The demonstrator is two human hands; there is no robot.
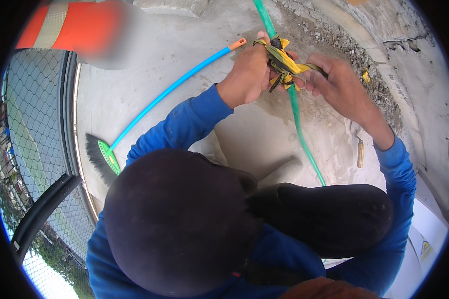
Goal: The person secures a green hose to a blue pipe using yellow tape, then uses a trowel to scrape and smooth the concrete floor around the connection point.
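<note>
A green hose (pixel 295 110) runs from the top of the view down toward my knees. Around its upper part a yellow-and-black strip (pixel 290 64) is wound and knotted, with loose ends sticking out. My left hand (pixel 249 74) is closed on the wrapped part of the hose from the left, its thumb pressing on the strip. On the other side my right hand (pixel 338 84) pinches a twisted length of the same strip, drawn out to the right of the hose. Some fingertips are hidden behind the wrapping.
A broom (pixel 169 90) with a blue handle lies at the left on the concrete floor (pixel 149 65), near a mesh fence (pixel 35 119). A wooden-handled tool (pixel 360 153) lies at the right. Loose rubble (pixel 356 60) lines the wall's foot; an orange, silver-banded object (pixel 60 26) is upper left.
</note>
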